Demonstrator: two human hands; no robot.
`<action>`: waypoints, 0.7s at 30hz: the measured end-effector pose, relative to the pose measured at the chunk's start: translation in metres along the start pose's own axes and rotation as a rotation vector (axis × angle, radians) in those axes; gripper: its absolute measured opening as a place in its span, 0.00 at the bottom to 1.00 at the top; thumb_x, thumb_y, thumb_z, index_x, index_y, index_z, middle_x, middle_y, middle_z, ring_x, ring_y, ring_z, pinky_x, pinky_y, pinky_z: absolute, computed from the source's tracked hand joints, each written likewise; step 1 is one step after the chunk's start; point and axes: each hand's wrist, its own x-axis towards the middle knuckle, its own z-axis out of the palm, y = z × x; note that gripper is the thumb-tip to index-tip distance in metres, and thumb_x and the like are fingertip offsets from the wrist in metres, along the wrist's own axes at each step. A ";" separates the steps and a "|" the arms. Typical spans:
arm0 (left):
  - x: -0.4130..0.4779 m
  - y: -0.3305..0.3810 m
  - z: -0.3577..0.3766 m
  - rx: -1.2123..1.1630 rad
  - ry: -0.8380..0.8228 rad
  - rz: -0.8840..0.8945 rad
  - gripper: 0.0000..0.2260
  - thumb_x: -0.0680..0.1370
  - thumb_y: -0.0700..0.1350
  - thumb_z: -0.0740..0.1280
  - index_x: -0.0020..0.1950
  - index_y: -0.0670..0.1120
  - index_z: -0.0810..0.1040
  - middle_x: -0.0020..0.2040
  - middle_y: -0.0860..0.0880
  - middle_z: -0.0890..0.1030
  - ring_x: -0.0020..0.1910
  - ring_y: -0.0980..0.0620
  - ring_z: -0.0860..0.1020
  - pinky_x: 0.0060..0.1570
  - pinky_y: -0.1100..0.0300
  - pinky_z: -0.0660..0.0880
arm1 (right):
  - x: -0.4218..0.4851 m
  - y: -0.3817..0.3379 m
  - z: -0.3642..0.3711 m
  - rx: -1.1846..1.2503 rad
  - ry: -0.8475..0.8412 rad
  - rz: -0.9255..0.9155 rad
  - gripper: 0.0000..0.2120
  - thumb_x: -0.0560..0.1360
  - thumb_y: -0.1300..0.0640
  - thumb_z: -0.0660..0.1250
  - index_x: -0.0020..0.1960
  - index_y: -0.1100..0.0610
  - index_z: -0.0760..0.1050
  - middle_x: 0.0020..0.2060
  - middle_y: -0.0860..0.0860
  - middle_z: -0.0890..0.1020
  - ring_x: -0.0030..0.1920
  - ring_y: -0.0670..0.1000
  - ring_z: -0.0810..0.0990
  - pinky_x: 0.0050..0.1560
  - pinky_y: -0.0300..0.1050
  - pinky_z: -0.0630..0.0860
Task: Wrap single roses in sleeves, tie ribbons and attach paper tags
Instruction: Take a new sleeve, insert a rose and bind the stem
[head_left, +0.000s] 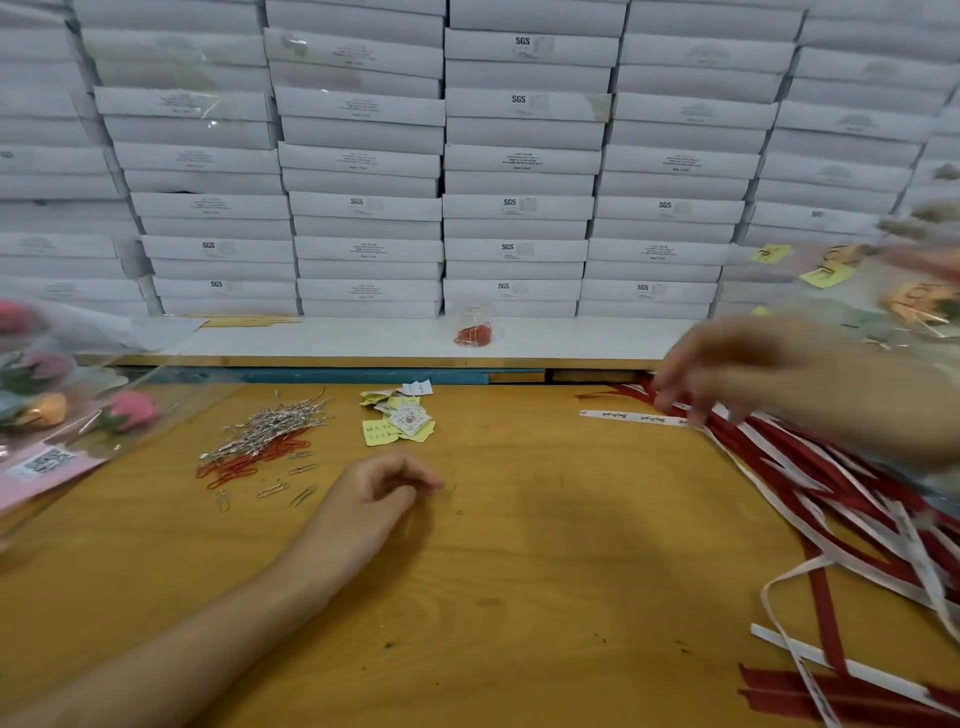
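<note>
White boxes (519, 156) wall the wooden table (519, 571): sleeved roses (78, 410) lie at nine o'clock, paper tags (397, 418) at twelve, left hand (379, 488) rests loosely curled and empty, right hand (727, 369) blurs over ribbons (831, 483) at three, grip unreadable, so tying and tagging look yet to come.

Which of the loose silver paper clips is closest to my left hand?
The slanted clip just left of the left hand, rightmost of the loose ones; the others lie farther left.
</note>
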 end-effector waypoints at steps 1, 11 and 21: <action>0.000 0.001 0.000 0.001 -0.004 0.005 0.14 0.79 0.32 0.61 0.47 0.46 0.83 0.47 0.52 0.84 0.46 0.66 0.79 0.41 0.79 0.70 | -0.001 0.001 0.026 0.040 -0.118 0.033 0.09 0.77 0.60 0.62 0.47 0.50 0.79 0.44 0.47 0.85 0.40 0.46 0.84 0.36 0.36 0.77; -0.001 0.001 0.000 -0.017 -0.016 0.009 0.14 0.79 0.31 0.61 0.47 0.45 0.82 0.43 0.50 0.86 0.46 0.60 0.82 0.51 0.66 0.74 | 0.000 0.039 0.124 0.316 -0.198 0.139 0.10 0.81 0.60 0.60 0.46 0.57 0.79 0.33 0.48 0.82 0.30 0.41 0.76 0.27 0.30 0.67; -0.011 0.006 -0.006 0.042 0.044 0.183 0.18 0.77 0.25 0.59 0.42 0.44 0.82 0.41 0.48 0.84 0.43 0.57 0.81 0.47 0.65 0.75 | -0.001 0.046 0.127 0.363 -0.167 0.112 0.10 0.80 0.60 0.60 0.47 0.56 0.79 0.35 0.49 0.83 0.33 0.43 0.78 0.26 0.35 0.68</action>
